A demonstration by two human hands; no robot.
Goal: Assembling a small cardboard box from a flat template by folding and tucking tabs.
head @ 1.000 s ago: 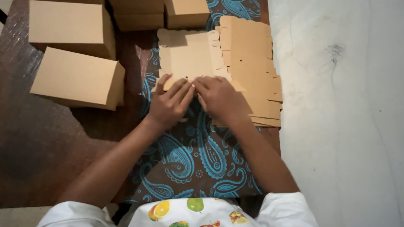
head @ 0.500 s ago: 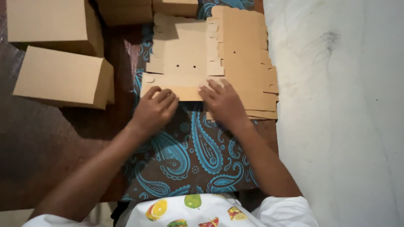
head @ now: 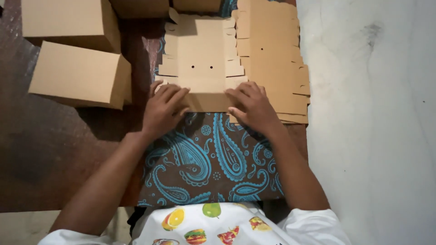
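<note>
As the flat die-cut cardboard box blank has slid nearer since a second ago, I see left hand and right hand apart, fingers pressing its near flap on the paisley cloth, beside assembled boxes.

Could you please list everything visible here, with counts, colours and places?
Flat cardboard blank: one, tan, centre, under both hands.
Stack of flat blanks: one, tan, right of it.
Assembled boxes: at least four, tan, left and top.
Paisley cloth: one, brown and blue, under the blank.
Floor: dark brown, left.
Wall: pale grey, right.
Shirt: white, fruit print, bottom.
Left hand: pressing the blank's near edge.
Right hand: pressing it likewise.
</note>
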